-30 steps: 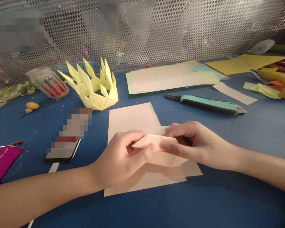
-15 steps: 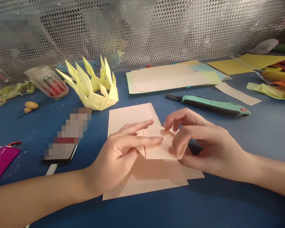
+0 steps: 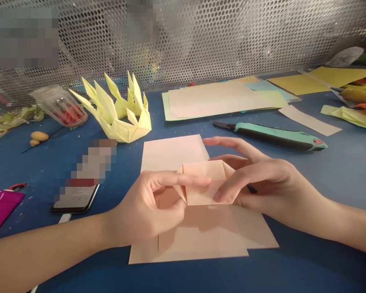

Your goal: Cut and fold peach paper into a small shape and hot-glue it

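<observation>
A small folded piece of pale pink paper point(image 3: 203, 173) is held between my two hands, a little above the sheets. My left hand point(image 3: 158, 199) pinches its left end, index finger stretched across the top face and thumb at the lower left corner. My right hand point(image 3: 262, 179) grips the right end, index finger bent onto the face and the thumb partly hidden beneath; other fingers extend behind. Slanted folds show at both ends of the piece. Under it lie flat pale pink sheets point(image 3: 213, 234), overlapping unevenly, partly covered by my hands.
A yellow-green folded paper crown point(image 3: 134, 128) stands behind my left hand. A teal utility knife point(image 3: 274, 134) lies behind my right. A phone point(image 3: 76, 201), clear jar point(image 3: 59, 108), magenta packet point(image 3: 3, 207), stacked coloured papers point(image 3: 213, 99), and paper strip point(image 3: 311, 120) surround them. Perforated metal mesh point(image 3: 207, 40) rises behind.
My right fingertips have shifted on the folded piece, showing a slanted fold at its right end. My left thumb now shows at the lower left corner. The sheets underneath have slid slightly.
</observation>
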{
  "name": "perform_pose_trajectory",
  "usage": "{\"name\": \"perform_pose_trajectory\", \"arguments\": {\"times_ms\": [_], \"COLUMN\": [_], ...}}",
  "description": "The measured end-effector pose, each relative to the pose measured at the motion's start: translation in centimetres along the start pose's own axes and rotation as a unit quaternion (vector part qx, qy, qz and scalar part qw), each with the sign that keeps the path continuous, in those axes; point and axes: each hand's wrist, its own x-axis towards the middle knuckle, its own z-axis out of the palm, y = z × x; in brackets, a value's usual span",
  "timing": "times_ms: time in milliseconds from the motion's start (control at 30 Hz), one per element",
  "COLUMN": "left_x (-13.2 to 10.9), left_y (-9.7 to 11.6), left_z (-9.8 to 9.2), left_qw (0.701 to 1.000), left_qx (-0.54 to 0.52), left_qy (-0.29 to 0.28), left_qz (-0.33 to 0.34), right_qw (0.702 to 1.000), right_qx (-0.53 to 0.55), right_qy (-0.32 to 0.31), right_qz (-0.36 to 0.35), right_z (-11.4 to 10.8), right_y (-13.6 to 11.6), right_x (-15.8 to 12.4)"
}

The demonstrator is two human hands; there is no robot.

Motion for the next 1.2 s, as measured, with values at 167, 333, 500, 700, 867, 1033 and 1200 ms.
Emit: {"name": "perform_pose_trajectory", "arguments": {"times_ms": [167, 333, 500, 700, 867, 1033, 1200], "left_x": [-0.3, -0.2, 0.1, 0.5, 0.7, 0.5, -0.1], "left_y": [-0.1, -0.2, -0.1, -0.3, -0.3, -0.4, -0.7], "left_z": [0.0, 0.2, 0.3, 0.2, 0.2, 0.3, 0.4], "left_qw": [1.0, 0.997, 0.994, 0.991, 0.994, 0.996, 0.996], "left_qx": [-0.017, -0.077, -0.107, -0.125, -0.1, -0.047, -0.017], "left_qy": [0.008, -0.004, 0.018, 0.033, 0.047, 0.076, 0.084], "left_qz": [0.016, 0.001, 0.007, -0.042, -0.026, -0.01, 0.04], "right_qw": [0.996, 0.982, 0.991, 0.997, 0.998, 0.996, 0.998], "right_qx": [0.06, 0.141, 0.085, 0.001, -0.023, -0.047, -0.017], "right_qy": [-0.029, -0.041, 0.014, 0.054, 0.058, 0.066, 0.055], "right_qz": [0.058, 0.12, 0.103, 0.048, 0.033, 0.025, -0.004], "right_z": [-0.1, 0.2, 0.4, 0.3, 0.4, 0.4, 0.3], "right_y": [0.3, -0.5, -0.4, 0.0, -0.5, -0.9, -1.2], "right_x": [-0.2, -0.1, -0.3, -0.9, -0.6, -0.3, -0.3]}}
